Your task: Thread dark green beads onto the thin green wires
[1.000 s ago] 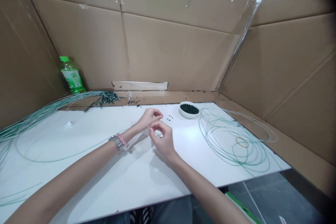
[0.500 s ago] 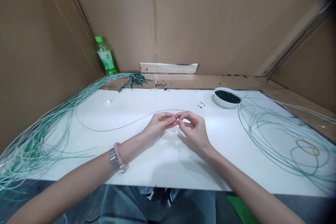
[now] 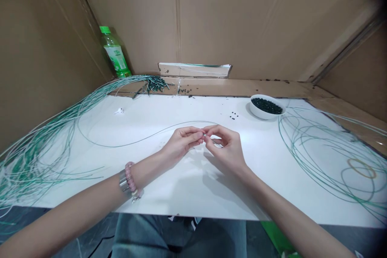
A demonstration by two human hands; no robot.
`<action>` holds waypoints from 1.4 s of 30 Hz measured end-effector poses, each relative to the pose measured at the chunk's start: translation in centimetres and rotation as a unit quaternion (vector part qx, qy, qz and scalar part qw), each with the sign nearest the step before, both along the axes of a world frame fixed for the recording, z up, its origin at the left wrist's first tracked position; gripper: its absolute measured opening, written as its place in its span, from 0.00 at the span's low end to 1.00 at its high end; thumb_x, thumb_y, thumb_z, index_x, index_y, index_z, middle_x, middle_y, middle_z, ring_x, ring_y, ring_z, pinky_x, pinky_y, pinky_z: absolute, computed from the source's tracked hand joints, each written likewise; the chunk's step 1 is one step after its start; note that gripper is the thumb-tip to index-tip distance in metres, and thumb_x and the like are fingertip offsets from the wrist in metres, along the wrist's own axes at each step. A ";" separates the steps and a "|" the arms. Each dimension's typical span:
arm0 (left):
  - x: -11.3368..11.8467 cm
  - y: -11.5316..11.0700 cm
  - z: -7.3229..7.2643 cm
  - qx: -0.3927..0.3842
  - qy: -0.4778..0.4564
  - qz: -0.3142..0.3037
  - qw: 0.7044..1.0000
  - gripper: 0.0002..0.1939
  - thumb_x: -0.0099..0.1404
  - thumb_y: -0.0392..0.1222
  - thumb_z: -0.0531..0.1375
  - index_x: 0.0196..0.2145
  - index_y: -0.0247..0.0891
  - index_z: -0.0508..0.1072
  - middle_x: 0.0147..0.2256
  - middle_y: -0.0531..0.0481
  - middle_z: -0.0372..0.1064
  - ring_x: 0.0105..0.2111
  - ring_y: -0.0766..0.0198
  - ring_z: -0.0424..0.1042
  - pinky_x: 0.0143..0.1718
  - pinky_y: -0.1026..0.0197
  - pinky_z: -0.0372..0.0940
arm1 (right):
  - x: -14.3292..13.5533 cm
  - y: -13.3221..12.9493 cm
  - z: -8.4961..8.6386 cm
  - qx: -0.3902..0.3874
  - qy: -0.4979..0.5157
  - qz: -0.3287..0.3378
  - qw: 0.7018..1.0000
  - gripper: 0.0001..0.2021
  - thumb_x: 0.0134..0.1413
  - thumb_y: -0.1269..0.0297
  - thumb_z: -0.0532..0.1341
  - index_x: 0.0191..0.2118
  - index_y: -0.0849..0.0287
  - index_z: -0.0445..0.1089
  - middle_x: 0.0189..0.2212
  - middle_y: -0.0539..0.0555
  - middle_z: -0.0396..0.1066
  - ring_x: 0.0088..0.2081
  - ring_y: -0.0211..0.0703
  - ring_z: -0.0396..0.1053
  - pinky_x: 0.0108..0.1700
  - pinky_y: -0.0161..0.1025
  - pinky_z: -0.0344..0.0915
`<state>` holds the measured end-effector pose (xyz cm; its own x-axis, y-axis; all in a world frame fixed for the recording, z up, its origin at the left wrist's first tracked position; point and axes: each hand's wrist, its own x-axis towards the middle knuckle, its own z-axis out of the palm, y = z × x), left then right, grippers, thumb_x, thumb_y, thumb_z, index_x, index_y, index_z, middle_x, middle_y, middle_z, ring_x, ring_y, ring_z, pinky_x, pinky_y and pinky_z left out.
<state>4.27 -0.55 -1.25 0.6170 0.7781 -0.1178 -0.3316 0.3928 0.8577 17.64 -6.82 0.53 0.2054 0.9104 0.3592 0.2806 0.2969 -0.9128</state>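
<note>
Over the middle of the white board (image 3: 121,205), my left hand (image 3: 183,143) and my right hand (image 3: 226,145) meet at the fingertips. Both are closed in a pinch. A thin green wire (image 3: 133,144) loops out over the board from the left and passes behind my right hand, whose thumb and forefinger hold its end. A tiny dark bit shows between the two sets of fingertips. What my left fingers pinch is too small and hidden to name. Several tiny black pieces (image 3: 233,116) lie beyond my right hand, near a white bowl (image 3: 255,112) full of similar black pieces.
At left lies a big bundle of green and white wires (image 3: 87,105), its dark-tipped ends at the back. Loose wire coils (image 3: 298,155) and a yellow ring (image 3: 362,168) spread at right. A green bottle (image 3: 116,54) leans in the back corner of the cardboard walls (image 3: 226,16).
The camera view has shifted slightly. Both hands stay pinched together at the same spot, and a little more wire now shows by my right hand's fingers.
</note>
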 end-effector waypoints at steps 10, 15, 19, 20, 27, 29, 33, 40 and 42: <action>0.1 -0.2 0.6 0.063 0.038 0.026 0.997 0.09 0.47 0.40 0.69 0.26 0.34 0.77 0.26 0.51 0.73 0.27 0.70 0.69 0.37 0.65 0.65 | 0.1 0.0 -0.1 -0.003 0.002 0.009 1.000 0.03 0.46 0.70 0.60 0.25 0.60 0.65 0.33 0.54 0.73 0.33 0.39 0.72 0.30 0.33 0.71; 0.0 -0.1 0.5 0.117 0.074 0.038 0.990 0.08 0.49 0.41 0.68 0.27 0.34 0.77 0.26 0.51 0.73 0.28 0.68 0.70 0.36 0.65 0.65 | 0.2 0.0 -0.2 -0.002 0.000 0.007 1.000 0.03 0.47 0.69 0.60 0.26 0.60 0.67 0.33 0.55 0.73 0.32 0.39 0.72 0.31 0.34 0.72; -0.1 0.0 0.5 0.144 0.081 0.042 0.985 0.09 0.50 0.41 0.68 0.29 0.35 0.77 0.29 0.50 0.74 0.30 0.67 0.72 0.36 0.65 0.66 | 0.3 0.1 -0.1 -0.025 0.044 0.011 0.999 0.05 0.49 0.66 0.61 0.26 0.60 0.68 0.33 0.55 0.73 0.32 0.40 0.72 0.32 0.36 0.72; -0.1 0.0 0.5 0.148 0.083 0.044 0.985 0.09 0.50 0.41 0.68 0.29 0.35 0.76 0.29 0.50 0.75 0.30 0.67 0.72 0.36 0.65 0.66 | 0.3 0.2 -0.1 -0.027 0.054 0.014 0.998 0.05 0.49 0.65 0.61 0.26 0.60 0.69 0.33 0.55 0.73 0.32 0.40 0.72 0.32 0.36 0.73; -0.2 -0.2 0.9 0.169 0.111 0.065 0.977 0.09 0.52 0.43 0.66 0.27 0.34 0.74 0.24 0.51 0.71 0.27 0.67 0.70 0.34 0.64 0.66 | 0.3 0.2 -0.1 -0.025 0.060 0.021 0.998 0.08 0.50 0.61 0.62 0.27 0.60 0.70 0.32 0.55 0.73 0.33 0.41 0.72 0.32 0.36 0.72; -0.1 -0.3 1.1 0.169 0.104 0.062 0.978 0.09 0.52 0.44 0.65 0.27 0.34 0.73 0.23 0.52 0.70 0.26 0.68 0.70 0.34 0.65 0.66 | 0.4 0.1 -0.1 -0.026 0.044 0.008 0.999 0.08 0.50 0.60 0.62 0.27 0.60 0.71 0.31 0.55 0.73 0.33 0.41 0.71 0.31 0.35 0.71; -0.1 -0.3 1.3 0.182 0.100 0.050 0.977 0.09 0.54 0.43 0.64 0.25 0.35 0.72 0.23 0.53 0.68 0.26 0.69 0.68 0.32 0.66 0.65 | 0.5 0.1 0.0 -0.031 -0.017 -0.019 0.999 0.08 0.51 0.61 0.61 0.28 0.60 0.71 0.28 0.53 0.71 0.29 0.38 0.66 0.24 0.31 0.63; -0.2 -0.5 1.4 0.221 0.124 0.072 0.965 0.09 0.54 0.44 0.63 0.26 0.35 0.71 0.25 0.52 0.67 0.27 0.69 0.67 0.31 0.67 0.64 | 0.3 0.2 0.3 -0.040 -0.001 -0.005 0.999 0.11 0.50 0.58 0.61 0.26 0.61 0.70 0.25 0.53 0.69 0.25 0.35 0.61 0.20 0.30 0.55; -0.2 -0.5 1.4 0.223 0.127 0.083 0.963 0.08 0.53 0.43 0.64 0.26 0.35 0.72 0.25 0.52 0.68 0.27 0.68 0.67 0.31 0.67 0.64 | 0.3 0.3 0.3 -0.046 0.012 -0.002 0.999 0.11 0.49 0.58 0.62 0.26 0.61 0.70 0.25 0.52 0.69 0.25 0.35 0.61 0.19 0.30 0.54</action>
